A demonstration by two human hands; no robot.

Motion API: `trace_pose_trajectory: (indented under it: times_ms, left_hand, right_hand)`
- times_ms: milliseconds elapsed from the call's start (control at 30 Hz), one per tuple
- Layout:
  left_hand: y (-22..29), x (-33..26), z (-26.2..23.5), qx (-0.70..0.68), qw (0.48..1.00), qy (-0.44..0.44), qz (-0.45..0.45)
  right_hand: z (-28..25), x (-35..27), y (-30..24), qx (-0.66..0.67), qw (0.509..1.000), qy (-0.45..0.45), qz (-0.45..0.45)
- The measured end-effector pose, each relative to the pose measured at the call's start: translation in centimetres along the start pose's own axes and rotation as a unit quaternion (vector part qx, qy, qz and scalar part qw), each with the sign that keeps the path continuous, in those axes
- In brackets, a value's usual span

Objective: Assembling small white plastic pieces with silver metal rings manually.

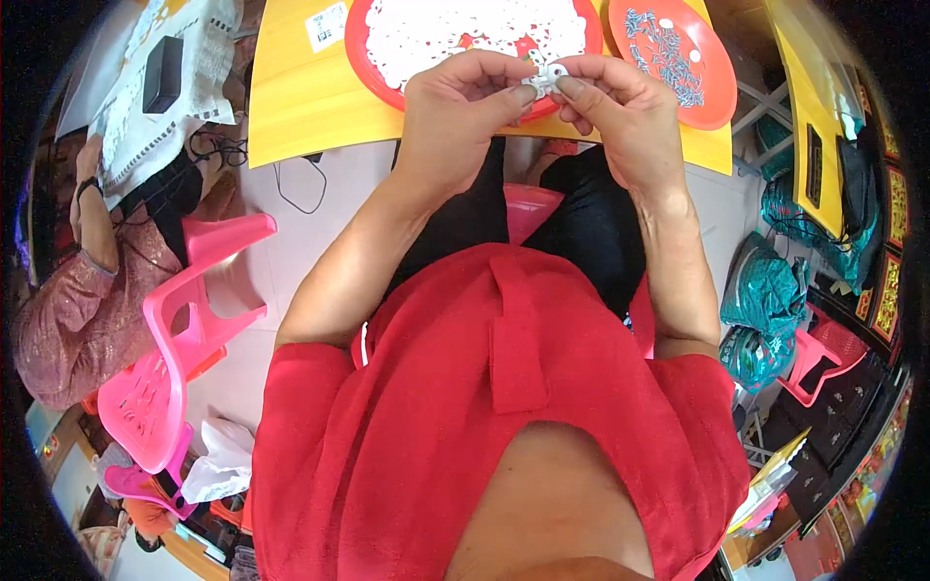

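Observation:
Both my hands meet over the near edge of the yellow table [291, 116]. A small white plastic clip [552, 73] with a round hole is pinched between them. My left hand [455, 116] is closed, thumb and forefinger on the clip's left side. My right hand [625, 111] grips it from the right, also closed. Just beyond them lies a round red tray [356, 44] heaped with similar white plastic pieces [417, 44]. To its right, an orange-red plate [717, 97] holds many short grey nails or screws [664, 58] and a few white bits.
A white label [326, 26] lies on the table left of the tray. At the left, another person [87, 320] sits at a cloth-covered table [194, 87] holding a black box [163, 75]. Pink plastic chairs [179, 329] stand behind. Teal bags [765, 290] rest at the right.

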State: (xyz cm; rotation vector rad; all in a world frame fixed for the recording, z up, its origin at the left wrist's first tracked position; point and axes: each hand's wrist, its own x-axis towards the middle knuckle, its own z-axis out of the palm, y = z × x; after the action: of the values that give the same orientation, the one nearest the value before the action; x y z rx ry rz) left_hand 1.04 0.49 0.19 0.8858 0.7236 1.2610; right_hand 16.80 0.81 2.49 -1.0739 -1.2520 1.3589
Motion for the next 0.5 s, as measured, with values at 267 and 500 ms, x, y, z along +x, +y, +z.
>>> trace_pose_trajectory:
  times_ms: [267,500]
  left_hand:
    - [-0.18,0.2,-0.08,-0.004,1.0,0.015,0.011]
    - [-0.02,0.17,-0.13,0.009,1.0,0.022,0.007]
  right_hand:
    - [-0.28,0.19,0.02,0.069,0.996,0.002,0.052]
    - [-0.48,0.28,0.12,0.093,0.993,-0.023,0.075]
